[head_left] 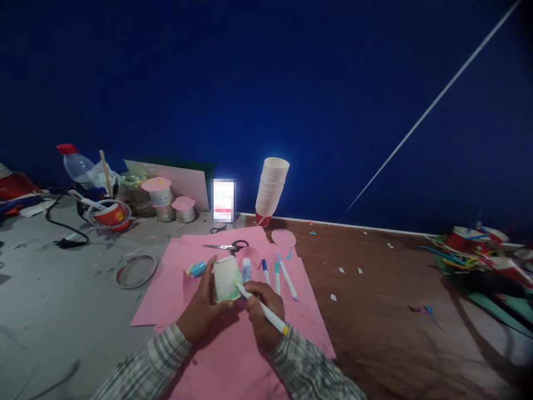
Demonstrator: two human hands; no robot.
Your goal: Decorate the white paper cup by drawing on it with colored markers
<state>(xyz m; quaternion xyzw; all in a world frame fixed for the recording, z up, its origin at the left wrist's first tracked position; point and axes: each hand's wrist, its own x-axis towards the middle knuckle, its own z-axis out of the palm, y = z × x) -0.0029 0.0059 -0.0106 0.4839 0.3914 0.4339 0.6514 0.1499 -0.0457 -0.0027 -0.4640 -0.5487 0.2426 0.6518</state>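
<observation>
My left hand (pixel 204 311) is closed around a white paper cup (pixel 225 278) that has green and yellow marks on its side. In my right hand (pixel 265 314) is a marker (pixel 272 318) with a white barrel and a yellow end; its tip meets the cup's right side. Both hands are over pink paper sheets (pixel 166 303). Just beyond the cup lie black-handled scissors (pixel 233 246). To the right are a blue-capped marker (pixel 265 271), a teal-capped marker (pixel 277 278) and a longer white one (pixel 288 279). A glue stick (pixel 247 270) stands close to the cup.
A tall stack of paper cups (pixel 272 189) leans by the blue wall. At the back left are decorated cups with pink discs (pixel 157 191), a plastic bottle (pixel 79 166) and a roll of tape (pixel 136 272). Red cups and straws (pixel 470 244) lie far right. Paper scraps dot the brown tabletop (pixel 366 311).
</observation>
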